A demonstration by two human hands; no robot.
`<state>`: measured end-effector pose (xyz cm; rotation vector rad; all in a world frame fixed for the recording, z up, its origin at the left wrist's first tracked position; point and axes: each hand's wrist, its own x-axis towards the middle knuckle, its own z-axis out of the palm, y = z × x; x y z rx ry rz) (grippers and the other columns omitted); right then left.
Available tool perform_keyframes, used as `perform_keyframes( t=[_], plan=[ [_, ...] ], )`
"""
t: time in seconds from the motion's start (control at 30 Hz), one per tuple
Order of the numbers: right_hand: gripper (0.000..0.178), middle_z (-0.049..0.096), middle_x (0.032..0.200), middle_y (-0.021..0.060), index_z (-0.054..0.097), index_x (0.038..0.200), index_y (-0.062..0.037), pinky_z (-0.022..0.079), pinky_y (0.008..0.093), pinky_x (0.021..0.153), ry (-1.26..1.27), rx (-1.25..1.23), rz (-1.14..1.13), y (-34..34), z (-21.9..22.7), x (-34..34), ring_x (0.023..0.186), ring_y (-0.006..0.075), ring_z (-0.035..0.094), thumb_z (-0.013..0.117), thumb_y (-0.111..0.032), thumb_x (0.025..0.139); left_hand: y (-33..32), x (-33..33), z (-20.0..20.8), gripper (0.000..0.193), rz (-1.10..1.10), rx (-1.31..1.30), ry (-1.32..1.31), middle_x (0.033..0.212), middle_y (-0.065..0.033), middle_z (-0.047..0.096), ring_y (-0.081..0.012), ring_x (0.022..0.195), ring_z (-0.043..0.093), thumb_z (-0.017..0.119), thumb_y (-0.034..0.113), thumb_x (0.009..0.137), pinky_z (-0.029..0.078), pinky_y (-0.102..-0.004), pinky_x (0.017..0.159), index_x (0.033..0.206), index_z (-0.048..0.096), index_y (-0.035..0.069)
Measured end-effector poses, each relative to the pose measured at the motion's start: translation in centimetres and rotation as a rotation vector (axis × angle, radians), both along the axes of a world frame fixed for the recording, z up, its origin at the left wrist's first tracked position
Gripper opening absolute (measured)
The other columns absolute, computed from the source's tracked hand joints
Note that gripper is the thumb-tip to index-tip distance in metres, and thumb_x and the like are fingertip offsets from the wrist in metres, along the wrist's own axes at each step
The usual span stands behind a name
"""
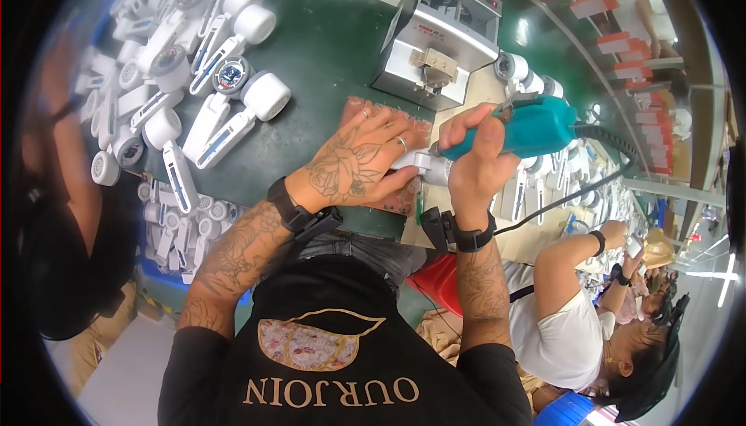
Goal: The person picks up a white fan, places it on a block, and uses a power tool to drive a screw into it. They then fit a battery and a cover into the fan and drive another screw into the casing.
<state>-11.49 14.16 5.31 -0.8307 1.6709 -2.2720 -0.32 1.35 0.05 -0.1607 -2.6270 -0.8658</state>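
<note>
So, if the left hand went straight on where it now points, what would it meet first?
Probably the silver boxy machine beyond the left hand, though depth is unclear.

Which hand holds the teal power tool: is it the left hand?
No, the right hand grips the teal power tool, while the left hand holds a white piece.

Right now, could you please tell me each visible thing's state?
Left hand: holding the white device
Right hand: wrapped around the teal power tool
Teal power tool: gripped, cord attached
White device: partly hidden
Red mat: flat, partly covered
Silver machine: upright; running or not, unclear
Blue bin: loaded with white parts
</note>
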Motion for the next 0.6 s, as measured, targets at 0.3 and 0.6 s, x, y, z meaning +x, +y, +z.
perform_keyframes(
  t=[0.3,0.6],
  plan=[
    [0.046,0.055,0.069,0.0078,0.058,0.103,0.0035,0.046,0.0316,0.057,0.054,0.050,-0.048,-1.0,2.0,-1.1,0.061,0.0192,0.056,0.060,-0.042,0.100,-0.3,0.0,0.0,0.048,-0.019,0.025,0.026,0.119,-0.0162,0.059,-0.0331,0.118,0.052,0.065,0.032,0.087,0.040,-0.0463,0.102,0.123,0.060,0.002],
    [0.033,0.056,0.069,0.0061,0.056,0.096,0.0021,0.047,0.0302,0.056,0.200,-0.074,-0.071,-6.6,1.7,-4.2,0.060,0.0179,0.057,0.062,-0.030,0.100,-0.2,0.3,-0.2,0.042,-0.016,0.086,0.037,0.117,-0.0135,0.060,-0.0314,0.117,0.052,0.063,0.029,0.087,0.040,-0.0469,0.104,0.122,0.060,0.007]
  ],
)
